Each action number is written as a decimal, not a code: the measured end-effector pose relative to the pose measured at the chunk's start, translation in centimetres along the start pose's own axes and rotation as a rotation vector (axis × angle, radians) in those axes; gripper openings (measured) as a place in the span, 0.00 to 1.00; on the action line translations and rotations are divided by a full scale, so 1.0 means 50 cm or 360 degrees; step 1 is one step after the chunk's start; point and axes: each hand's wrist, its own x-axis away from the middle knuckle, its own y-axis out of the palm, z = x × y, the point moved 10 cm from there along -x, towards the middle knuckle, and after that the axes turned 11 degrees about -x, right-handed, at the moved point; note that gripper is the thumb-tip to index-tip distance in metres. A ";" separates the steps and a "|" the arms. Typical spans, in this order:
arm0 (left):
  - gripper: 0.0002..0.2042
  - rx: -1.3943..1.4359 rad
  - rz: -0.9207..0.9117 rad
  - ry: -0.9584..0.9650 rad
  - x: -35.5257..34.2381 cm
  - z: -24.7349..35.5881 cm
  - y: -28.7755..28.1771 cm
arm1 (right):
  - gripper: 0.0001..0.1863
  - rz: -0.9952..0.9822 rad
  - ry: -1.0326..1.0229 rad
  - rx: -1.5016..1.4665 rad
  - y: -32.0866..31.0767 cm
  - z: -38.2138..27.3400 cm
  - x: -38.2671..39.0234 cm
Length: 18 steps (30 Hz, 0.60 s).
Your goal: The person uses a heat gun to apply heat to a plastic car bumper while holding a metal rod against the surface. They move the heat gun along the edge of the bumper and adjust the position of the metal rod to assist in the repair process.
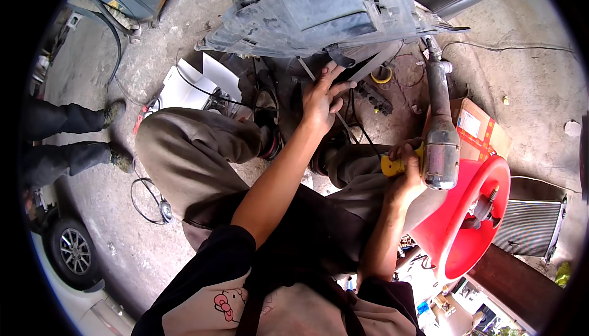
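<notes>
So I'm looking down at the big grey headlight housing (319, 14) lying on the concrete floor (159, 60), and everything hangs off that; my left hand (324, 98) is reaching up to the near edge of the housing, fingers spread apart and resting on a thin metal rod (307, 69) and some dark wires just below it; not clamped on anything as far as I can see. My right hand (406, 167) is sitting well below and to the right of the housing, wrapped tight around the yellow grip of a heat gun (438, 133); the gun's long metal barrel is pointing up toward the housing's right corner. Further right of the housing, past the gun, there's a cardboard box (475, 129) and a red plastic tub (472, 225) beside it. Off to the left of the housing, someone else's boots (116, 137) are standing on the floor, well apart from me.
</notes>
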 end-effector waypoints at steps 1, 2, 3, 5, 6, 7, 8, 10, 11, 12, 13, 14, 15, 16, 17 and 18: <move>0.27 -0.0003 -0.0004 -0.0016 0.003 0.005 0.006 | 0.09 -0.0001 -0.0004 0.0026 0.000 0.000 0.000; 0.25 -0.0005 -0.0008 -0.0032 0.006 0.009 0.011 | 0.09 -0.0002 -0.0007 0.0053 0.000 0.000 0.000; 0.25 -0.0020 0.0002 -0.0037 0.006 0.009 0.010 | 0.09 -0.0005 -0.0013 0.0078 0.001 -0.001 0.000; 0.25 -0.0051 0.0021 -0.0048 0.007 0.008 0.009 | 0.09 -0.0021 -0.0015 0.0062 0.003 0.001 0.000; 0.26 -0.0008 0.0008 -0.0030 0.003 0.006 0.006 | 0.10 -0.0032 -0.0015 0.0053 0.005 0.002 0.000; 0.26 0.0036 -0.0004 -0.0011 -0.002 0.003 0.003 | 0.10 -0.0031 -0.0022 0.0058 0.007 0.000 0.001; 0.26 0.0080 -0.0016 0.0007 -0.005 0.001 0.000 | 0.10 -0.0031 -0.0028 0.0062 0.011 -0.002 0.003; 0.26 0.0077 -0.0036 0.0018 -0.007 0.000 0.002 | 0.10 -0.0035 -0.0042 0.0060 0.010 -0.003 0.004; 0.25 0.0076 -0.0046 0.0024 -0.007 -0.001 0.004 | 0.10 -0.0042 -0.0044 0.0053 0.007 -0.002 0.004; 0.25 0.0074 -0.0046 0.0021 -0.006 0.000 0.005 | 0.10 -0.0048 -0.0043 0.0046 0.007 -0.001 0.004; 0.25 0.0072 -0.0047 0.0017 -0.005 0.001 0.006 | 0.10 -0.0037 -0.0039 0.0052 0.006 -0.002 0.004; 0.25 0.0070 -0.0047 0.0014 -0.005 0.001 0.008 | 0.10 -0.0026 -0.0036 0.0058 0.008 -0.003 0.004; 0.25 0.0073 -0.0043 0.0013 -0.005 0.002 0.007 | 0.09 -0.0017 -0.0032 0.0065 0.009 -0.004 0.005; 0.25 0.0077 -0.0040 0.0013 -0.004 0.002 0.007 | 0.09 -0.0027 -0.0030 0.0073 0.007 -0.002 0.004; 0.25 0.0080 -0.0037 0.0012 -0.004 0.003 0.007 | 0.09 -0.0037 -0.0029 0.0081 0.002 0.002 0.002; 0.26 0.0050 -0.0045 0.0001 -0.002 0.004 0.010 | 0.09 -0.0045 -0.0028 0.0091 0.000 0.003 0.001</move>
